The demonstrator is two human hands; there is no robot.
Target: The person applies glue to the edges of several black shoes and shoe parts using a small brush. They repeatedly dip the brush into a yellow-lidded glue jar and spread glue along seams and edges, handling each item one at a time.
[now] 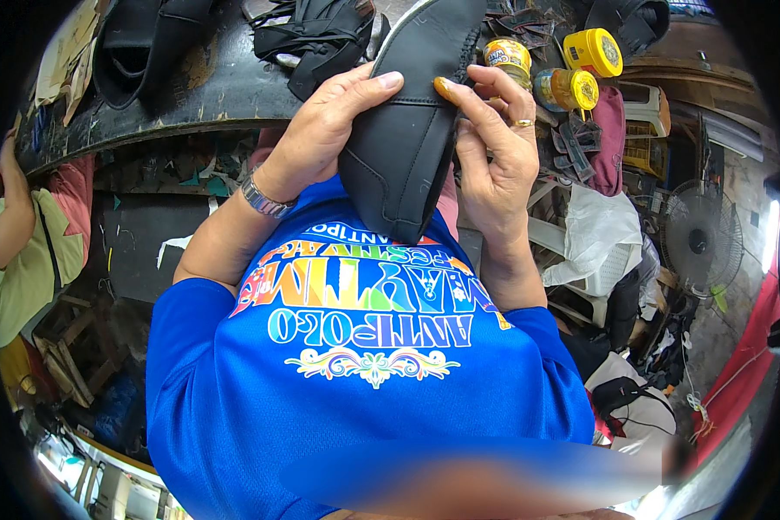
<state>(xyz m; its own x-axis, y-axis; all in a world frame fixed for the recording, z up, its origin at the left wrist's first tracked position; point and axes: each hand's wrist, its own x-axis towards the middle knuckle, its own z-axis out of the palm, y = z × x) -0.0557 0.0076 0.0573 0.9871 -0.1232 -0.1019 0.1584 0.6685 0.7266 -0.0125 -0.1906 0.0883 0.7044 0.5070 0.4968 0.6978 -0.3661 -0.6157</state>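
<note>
My left hand [328, 126] grips a black shoe upper [405, 147] by its left side, thumb lying on top and the other fingers hidden beneath. Stitched seams run across the upper, and its narrower end points toward my chest. On its right side is my right hand [500, 147], with the index fingertip, coated in an amber-yellow smear, against the black surface near the edge. The thumb stands apart from that finger, and the remaining fingers are loosely bent.
Black strips [316, 39] lie on the dark workbench [234, 100], with a black shoe piece [143, 52] farther left. Right of the upper stand an orange-labelled jar [506, 56], a yellow-lidded jar [568, 89] and a yellow tub [593, 52]. A fan [700, 230] is at right; another person [30, 251] is at left.
</note>
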